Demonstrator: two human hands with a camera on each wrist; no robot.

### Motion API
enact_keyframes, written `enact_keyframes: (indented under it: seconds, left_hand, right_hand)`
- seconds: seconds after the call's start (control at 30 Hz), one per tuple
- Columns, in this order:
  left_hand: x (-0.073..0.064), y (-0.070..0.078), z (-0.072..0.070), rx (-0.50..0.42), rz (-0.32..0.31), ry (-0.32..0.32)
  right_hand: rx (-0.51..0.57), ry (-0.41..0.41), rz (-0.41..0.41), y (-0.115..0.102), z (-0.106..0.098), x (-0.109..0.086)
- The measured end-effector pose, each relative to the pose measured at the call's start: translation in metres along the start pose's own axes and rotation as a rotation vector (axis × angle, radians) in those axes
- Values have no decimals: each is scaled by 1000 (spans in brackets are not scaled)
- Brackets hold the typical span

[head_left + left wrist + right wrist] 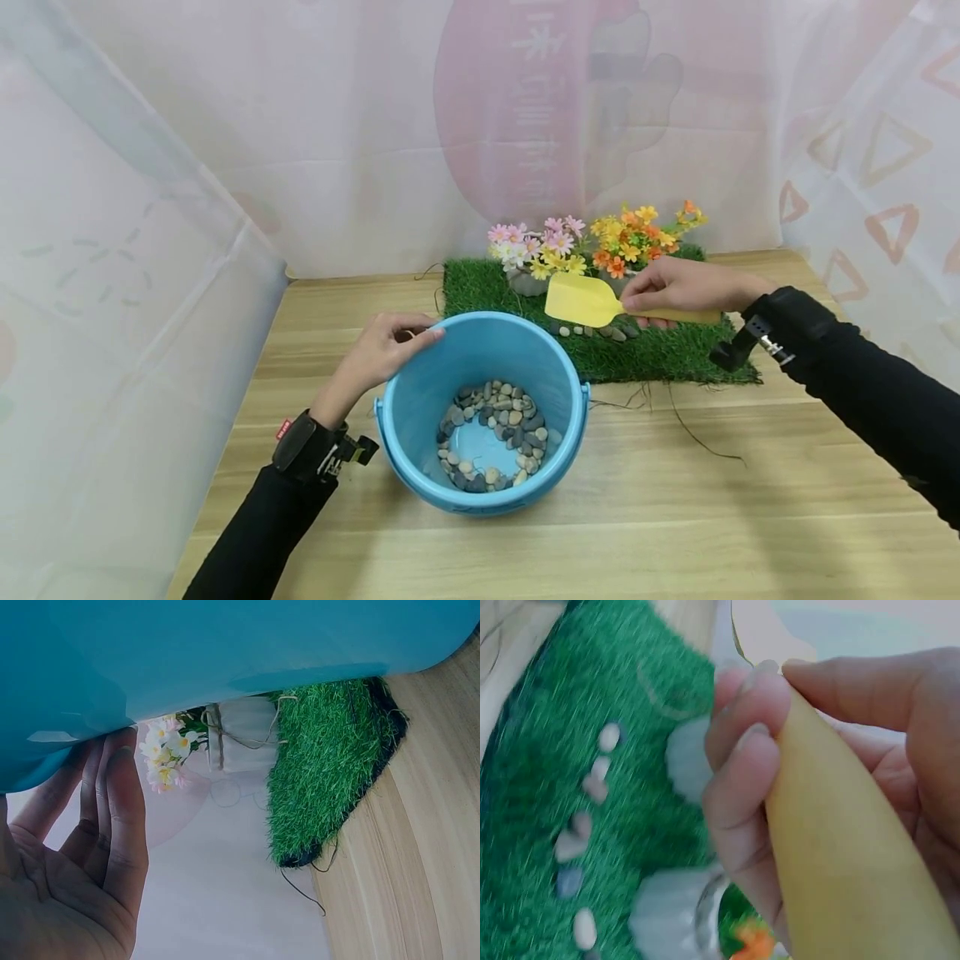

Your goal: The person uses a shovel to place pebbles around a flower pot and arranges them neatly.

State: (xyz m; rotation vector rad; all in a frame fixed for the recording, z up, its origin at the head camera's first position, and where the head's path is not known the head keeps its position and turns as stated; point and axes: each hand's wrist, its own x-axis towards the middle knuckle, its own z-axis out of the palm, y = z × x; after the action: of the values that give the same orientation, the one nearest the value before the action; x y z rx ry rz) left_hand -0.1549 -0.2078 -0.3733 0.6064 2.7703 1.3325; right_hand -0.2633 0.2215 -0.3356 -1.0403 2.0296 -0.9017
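A blue bucket (420, 392) stands on the wooden table, with grey and cream pebbles (517, 417) spread round part of its floor. My left hand (386, 346) grips the bucket's left rim, thumb over the edge; in the left wrist view the fingers (124, 817) lie along the outer wall. My right hand (675, 287) holds a yellow toy shovel (581, 300) by its handle (840, 832), fingers curled round it. The shovel's blade points left, above the artificial grass mat (637, 362) and to the right of the bucket. No pebbles show on the blade.
At the back of the mat stand pots of pink and white flowers (551, 242) and orange and yellow flowers (637, 237). A row of small stones (618, 333) lies on the grass in front. White printed sheets (337, 150) wall in the table (675, 517).
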Motion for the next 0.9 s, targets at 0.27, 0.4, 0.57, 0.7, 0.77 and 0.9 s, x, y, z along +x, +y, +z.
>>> enact_keyframes:
  seconds: [0.27,0.4,0.57,0.7,0.77,0.9]
  left_hand:
    - [2,0,0,-8,10,-1]
    - [2,0,0,-6,10,-7]
    - [2,0,1,4,8,-2]
    - [4,0,2,10,11,0]
    - [5,0,2,9,12,-3]
    - [5,1,1,5,12,-2]
  right_hand:
    - [31,0,-73,-39,7,13]
    - [4,-25,-102,-56,10,23]
    - [-72,-56,-131,-79,12,37]
    - [-136,-97,-169,-97,19,49]
    - [-186,-114,-210,-104,24,57]
    - [-343,-112,-276,-119,35,75]
